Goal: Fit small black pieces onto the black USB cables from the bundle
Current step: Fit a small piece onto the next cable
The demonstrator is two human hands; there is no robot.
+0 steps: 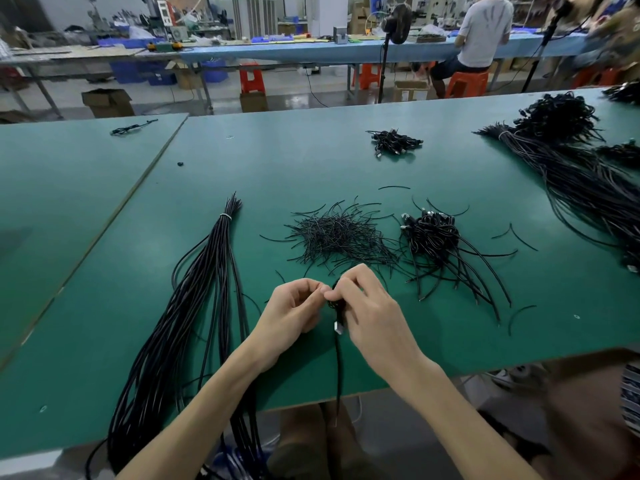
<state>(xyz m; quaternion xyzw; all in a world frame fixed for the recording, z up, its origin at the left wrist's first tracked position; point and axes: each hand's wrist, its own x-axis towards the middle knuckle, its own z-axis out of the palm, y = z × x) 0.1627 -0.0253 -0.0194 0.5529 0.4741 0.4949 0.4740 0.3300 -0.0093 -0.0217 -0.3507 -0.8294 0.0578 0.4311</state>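
Observation:
Both hands meet over the green table near its front edge. My left hand and my right hand pinch a coiled black USB cable between their fingertips. Its silver plug shows just below my right fingers, and the cable's tail hangs down over the table edge. Whether a small black piece is between the fingers is hidden. A tied bundle of long black cables lies to the left. A heap of thin short black pieces lies just beyond my hands.
A pile of coiled cables with plugs sits right of the heap. A smaller coiled pile lies farther back, and a big cable bundle spreads at the far right. A person sits at a blue bench behind.

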